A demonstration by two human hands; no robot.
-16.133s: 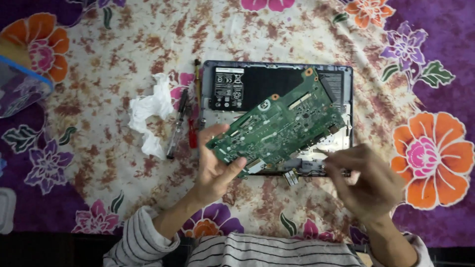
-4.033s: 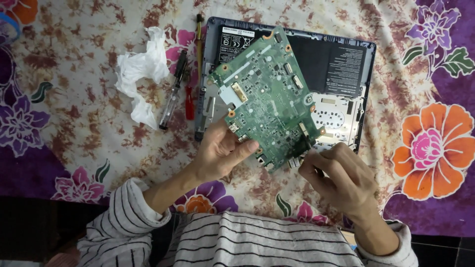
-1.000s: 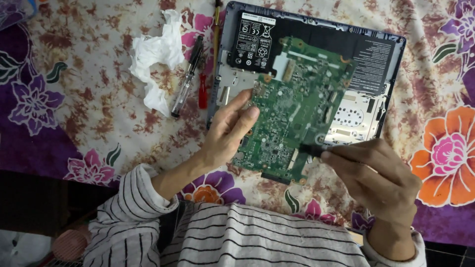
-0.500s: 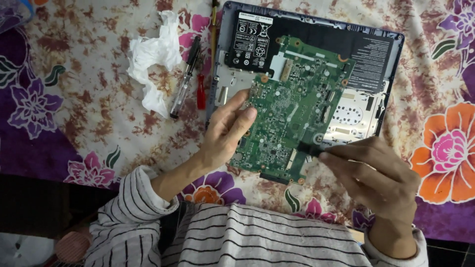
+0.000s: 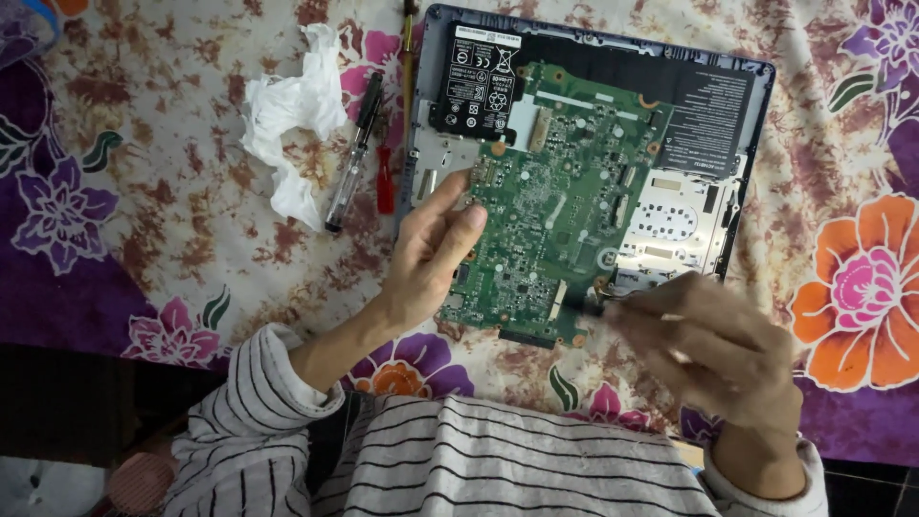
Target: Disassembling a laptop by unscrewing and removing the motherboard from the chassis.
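A green circuit board (image 5: 565,191) lies tilted over an opened laptop base (image 5: 737,86) with a black battery (image 5: 474,91) at its far left. My left hand (image 5: 431,254) holds the board by its left edge, thumb on top. My right hand (image 5: 713,349) is blurred at the board's lower right corner and pinches a small dark tool (image 5: 589,304) against that corner. What kind of tool it is cannot be told.
Left of the laptop lie a crumpled white tissue (image 5: 287,120), a clear-handled screwdriver (image 5: 352,158), a red-handled tool (image 5: 385,187) and a thin wooden-handled tool (image 5: 408,57). All rests on a flowered cloth (image 5: 163,220). A blue container edge (image 5: 29,24) shows top left.
The board has settled flatter over the laptop base. My right hand has shifted slightly at the board's lower right corner. My left hand keeps its hold.
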